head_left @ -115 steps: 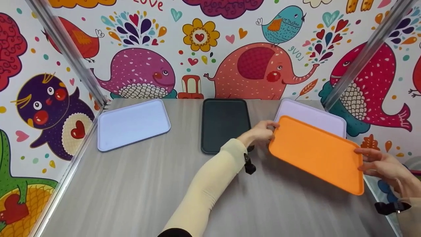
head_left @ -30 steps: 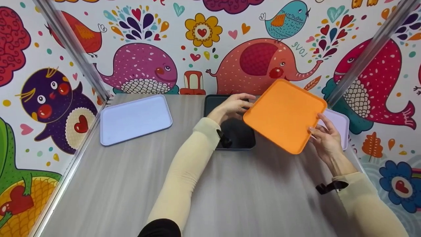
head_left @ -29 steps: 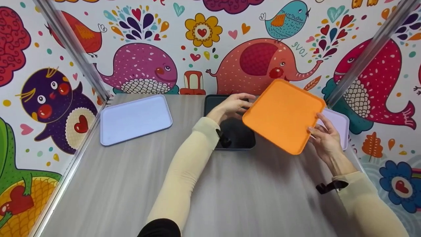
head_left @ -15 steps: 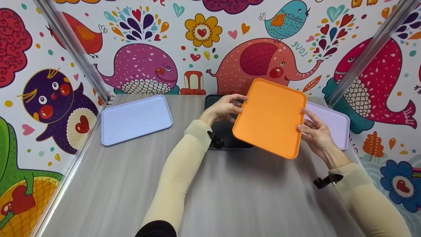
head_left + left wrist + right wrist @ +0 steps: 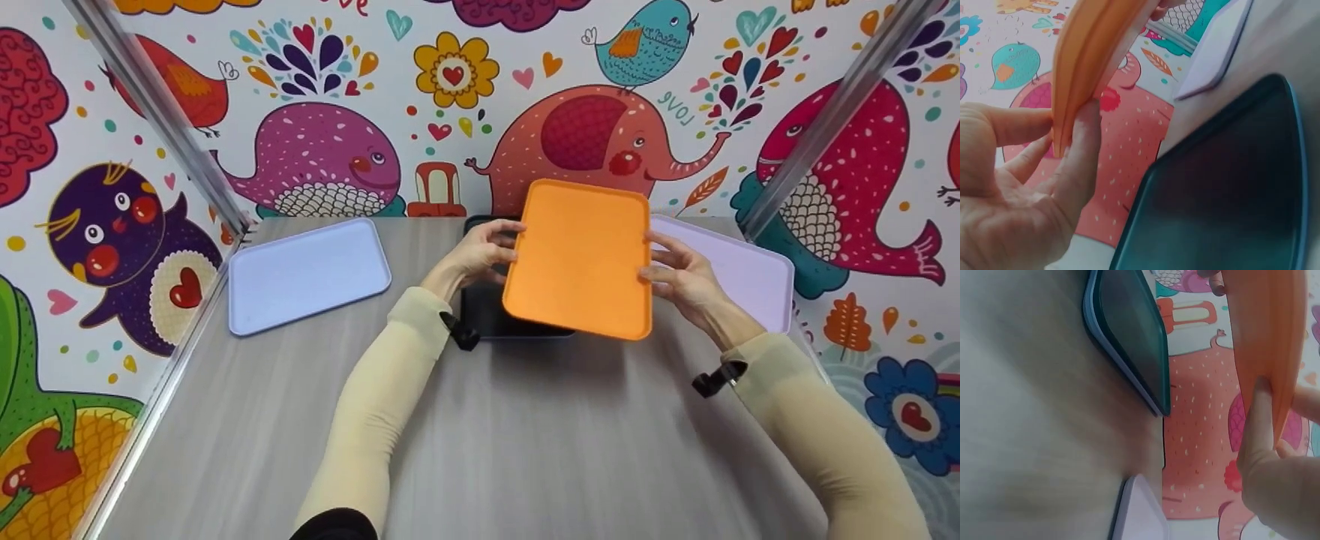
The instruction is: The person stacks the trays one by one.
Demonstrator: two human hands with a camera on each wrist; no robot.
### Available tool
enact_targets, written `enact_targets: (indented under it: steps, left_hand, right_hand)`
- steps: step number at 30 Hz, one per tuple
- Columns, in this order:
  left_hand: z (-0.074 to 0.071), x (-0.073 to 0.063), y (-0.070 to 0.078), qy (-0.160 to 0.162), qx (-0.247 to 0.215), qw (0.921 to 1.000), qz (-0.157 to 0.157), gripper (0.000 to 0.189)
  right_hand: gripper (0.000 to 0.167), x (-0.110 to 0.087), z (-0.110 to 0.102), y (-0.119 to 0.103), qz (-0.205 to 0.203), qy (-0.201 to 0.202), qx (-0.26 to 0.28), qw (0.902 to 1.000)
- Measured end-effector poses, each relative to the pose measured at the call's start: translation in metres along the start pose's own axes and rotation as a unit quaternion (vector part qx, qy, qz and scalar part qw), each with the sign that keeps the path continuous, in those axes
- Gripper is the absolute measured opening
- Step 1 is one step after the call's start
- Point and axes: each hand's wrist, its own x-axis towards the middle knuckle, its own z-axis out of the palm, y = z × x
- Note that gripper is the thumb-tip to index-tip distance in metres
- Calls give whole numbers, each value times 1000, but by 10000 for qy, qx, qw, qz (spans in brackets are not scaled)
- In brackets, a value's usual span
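Note:
An orange tray (image 5: 581, 259) hangs in the air, tilted with its inner face toward me and its long sides running front to back. My left hand (image 5: 478, 251) pinches its left edge; the left wrist view shows the thumb and fingers on opposite faces of the rim. On the right edge, my right hand (image 5: 682, 274) pinches the rim in the same way. Beneath it lies a black tray (image 5: 487, 311), partly hidden by the orange tray and my left hand. In the right wrist view the black tray (image 5: 1134, 332) has a bluish layer under its rim, like another tray stacked below.
A pale blue tray (image 5: 311, 277) lies at an angle at the back left of the grey table (image 5: 480, 442). At the back right is a lilac tray (image 5: 742, 274), partly behind my right hand. Printed cartoon walls and metal posts (image 5: 832, 112) bound the table.
The orange tray has moved left from over the lilac tray to over the black one and turned lengthwise. My left hand came off its edge, then pinched it again; both hands moved left.

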Motion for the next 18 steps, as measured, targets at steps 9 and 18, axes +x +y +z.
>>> enact_targets:
  steps: [9, 18]
  left_hand:
    - [-24, -21, -12, 775, 569, 9953, -136, 57]
    - [-35, -26, -41, 1559, 1314, 9788, -182, 62]
  right_hand:
    - [77, 46, 37, 15, -268, 121, -1303, 9910]
    - [73, 82, 64, 34, 1, 156, -2024, 9792]
